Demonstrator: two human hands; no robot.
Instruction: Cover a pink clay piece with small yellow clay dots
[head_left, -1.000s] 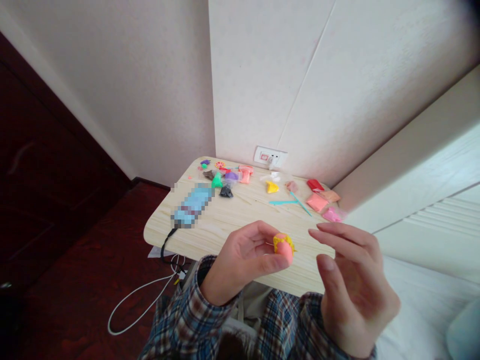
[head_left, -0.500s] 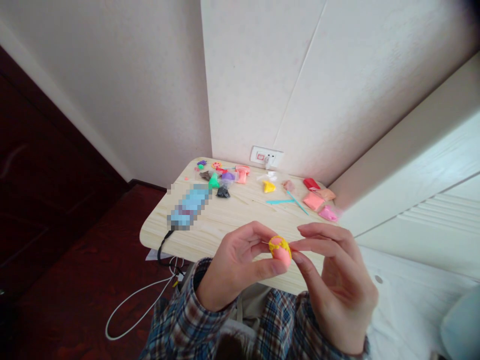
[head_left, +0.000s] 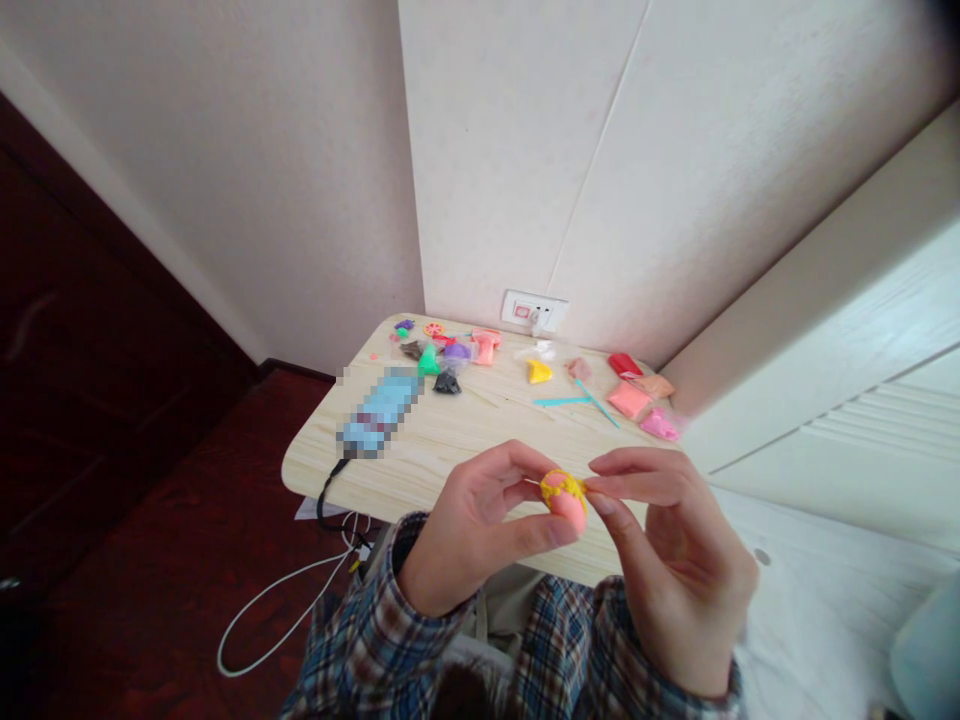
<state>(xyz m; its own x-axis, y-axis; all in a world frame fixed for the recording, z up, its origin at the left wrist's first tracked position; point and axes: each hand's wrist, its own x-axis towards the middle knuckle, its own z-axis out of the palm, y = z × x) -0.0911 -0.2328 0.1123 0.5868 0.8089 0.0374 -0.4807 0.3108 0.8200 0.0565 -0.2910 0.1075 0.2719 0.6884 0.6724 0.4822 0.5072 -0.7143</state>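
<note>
Between the thumb and fingers of my left hand (head_left: 487,520) is a small rounded pink clay piece (head_left: 570,513) with yellow clay laid over its top and rim. My right hand (head_left: 671,550) is at its right side, thumb and forefinger pinched together on a bit of yellow clay (head_left: 583,486) at the edge of the pink piece. Whether that bit is joined to the rest I cannot tell. Both hands are above the front edge of the wooden-topped table (head_left: 465,450).
At the back right lie a yellow clay lump (head_left: 538,372), thin blue tools (head_left: 598,404) and pink clay packets (head_left: 628,400). Further left are a green clay bag (head_left: 428,362), a black one (head_left: 447,383) and a blurred-out phone-like object (head_left: 381,410) with a cable. A wall socket (head_left: 535,312) is behind.
My right thumb and forefinger have closed into a tighter pinch at the yellow edge. The pink piece stays in my left hand; the whole view has shifted slightly.
</note>
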